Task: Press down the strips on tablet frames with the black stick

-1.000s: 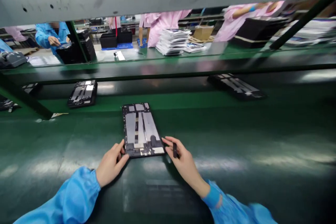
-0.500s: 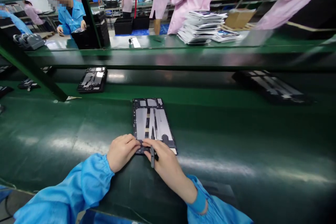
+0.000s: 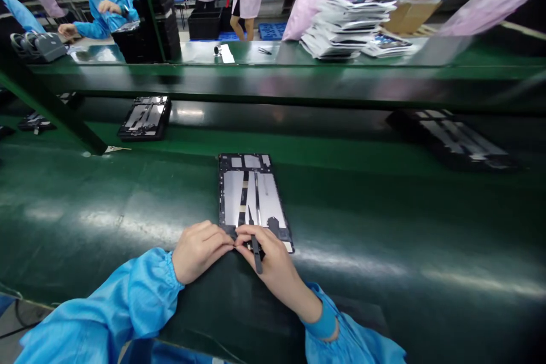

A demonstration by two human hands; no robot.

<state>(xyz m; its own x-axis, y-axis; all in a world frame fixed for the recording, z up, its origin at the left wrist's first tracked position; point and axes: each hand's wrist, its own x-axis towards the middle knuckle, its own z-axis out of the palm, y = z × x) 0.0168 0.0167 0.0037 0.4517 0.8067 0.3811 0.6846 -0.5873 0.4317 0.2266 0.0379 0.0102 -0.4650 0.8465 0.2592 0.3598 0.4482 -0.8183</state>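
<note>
An opened tablet (image 3: pixel 273 193) lies on the green bench, its silver inner plate, dark frame and dark ribbon strip exposed. At its near edge, my left hand (image 3: pixel 199 251) has thumb and fingers pressed together; whatever is between them is too small to make out. My right hand (image 3: pixel 272 257) meets it there, thumb and fingertips closed at the same edge. Dark tweezers (image 3: pixel 256 254) are tucked in the right hand, tips pointing away over the plate. My fingers hide part of the tablet's near left corner.
Behind stand similar opened tablets on black stacks, one at left (image 3: pixel 145 116) and one at right (image 3: pixel 464 136). A slanted green post (image 3: pixel 77 108) rises at left. Across a raised shelf are a pile of white packets (image 3: pixel 341 28), black trays (image 3: pixel 168 34) and several people in blue or pink.
My left fingertips have slid right along the tablet's near edge and now meet my right fingertips. The tweezers have tilted slightly. The view has shifted a little.
</note>
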